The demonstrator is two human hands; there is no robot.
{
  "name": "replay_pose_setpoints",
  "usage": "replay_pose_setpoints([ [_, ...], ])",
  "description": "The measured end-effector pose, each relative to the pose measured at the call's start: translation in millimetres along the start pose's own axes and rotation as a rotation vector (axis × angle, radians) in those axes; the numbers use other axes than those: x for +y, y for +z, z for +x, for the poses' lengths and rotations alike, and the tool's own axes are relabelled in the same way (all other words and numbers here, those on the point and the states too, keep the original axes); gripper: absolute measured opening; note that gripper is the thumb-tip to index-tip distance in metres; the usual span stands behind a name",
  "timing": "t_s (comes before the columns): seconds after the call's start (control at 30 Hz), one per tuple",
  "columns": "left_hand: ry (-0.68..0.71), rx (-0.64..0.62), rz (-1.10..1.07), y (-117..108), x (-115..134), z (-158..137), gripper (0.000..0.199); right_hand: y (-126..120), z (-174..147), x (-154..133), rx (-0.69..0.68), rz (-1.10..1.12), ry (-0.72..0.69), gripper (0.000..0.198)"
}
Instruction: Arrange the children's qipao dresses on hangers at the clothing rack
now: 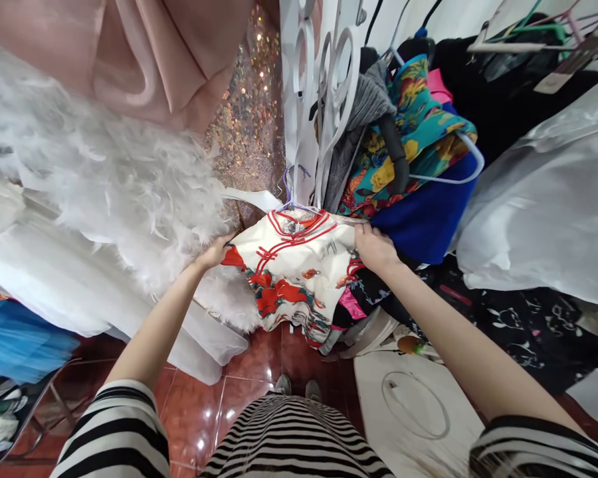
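Observation:
A white cheongsam-style dress (299, 255) with red piping, red knotted fastenings and a red and green print hangs in front of me. A purple hanger (294, 192) shows at its collar. My left hand (216, 253) is closed on the sleeve at the left, fingers partly behind the fabric. At the other side, my right hand (375, 248) pinches the shoulder and sleeve edge. The dress is stretched between both hands. Its lower part bunches up in folds, with black and pink fabric (353, 305) showing behind on the right.
White feathery garments (129, 179) hang on the left under pink satin (179, 53). A teal floral garment (408, 133) and blue cloth (423, 219) hang at right. White scrolled metalwork (346, 79) stands behind. A white board (413, 405) lies low right on the red tiled floor (194, 411).

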State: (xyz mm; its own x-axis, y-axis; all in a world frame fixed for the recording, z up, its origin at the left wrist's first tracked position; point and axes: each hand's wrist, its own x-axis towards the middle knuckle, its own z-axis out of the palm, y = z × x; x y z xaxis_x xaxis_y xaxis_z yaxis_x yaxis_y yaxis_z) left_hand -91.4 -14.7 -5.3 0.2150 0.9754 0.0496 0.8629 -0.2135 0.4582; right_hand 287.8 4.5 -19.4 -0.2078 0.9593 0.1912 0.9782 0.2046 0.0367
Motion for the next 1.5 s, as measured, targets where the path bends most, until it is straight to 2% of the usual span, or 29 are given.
replay_pose_setpoints([
  [0.1,-0.051,0.0,0.018,3,4,0,0.062,-18,3,-35,0.196,0.034,-0.187,0.04],
  [0.17,-0.073,0.005,0.049,4,8,0,0.062,-27,13,-61,0.258,0.087,-0.318,0.039],
  [0.3,-0.126,0.009,0.097,4,15,-7,0.063,-33,39,-87,0.165,0.193,-0.382,0.031],
  [0.4,-0.194,0.003,0.092,2,21,-18,0.065,-33,52,-85,0.095,0.26,-0.317,0.026],
  [0.53,-0.28,0.006,0.119,-1,32,-32,0.065,-30,55,-87,0.147,0.253,-0.278,0.026],
  [0.7,-0.382,-0.017,0.235,-2,52,-39,0.066,-23,41,-89,0.23,0.161,-0.423,0.035],
  [0.83,-0.464,-0.049,0.361,0,65,-41,0.066,-13,25,-62,0.23,0.101,-0.543,0.033],
  [0.9,-0.459,-0.057,0.413,2,67,-42,0.067,-9,17,-48,0.215,0.09,-0.554,0.033],
  [1.03,-0.402,-0.023,0.512,9,62,-41,0.067,-8,3,-37,0.173,0.095,-0.465,0.038],
  [1.13,-0.348,0.003,0.564,16,56,-40,0.072,-13,-3,-43,0.175,0.098,-0.435,0.044],
  [1.27,-0.327,-0.014,0.61,20,56,-42,0.078,-16,-3,-53,0.176,0.079,-0.519,0.051],
  [1.37,-0.322,-0.056,0.645,20,66,-44,0.078,-13,2,-58,0.124,0.052,-0.564,0.056],
  [1.5,-0.344,-0.14,0.709,18,85,-42,0.066,-6,9,-64,0.079,0.013,-0.488,0.062],
])
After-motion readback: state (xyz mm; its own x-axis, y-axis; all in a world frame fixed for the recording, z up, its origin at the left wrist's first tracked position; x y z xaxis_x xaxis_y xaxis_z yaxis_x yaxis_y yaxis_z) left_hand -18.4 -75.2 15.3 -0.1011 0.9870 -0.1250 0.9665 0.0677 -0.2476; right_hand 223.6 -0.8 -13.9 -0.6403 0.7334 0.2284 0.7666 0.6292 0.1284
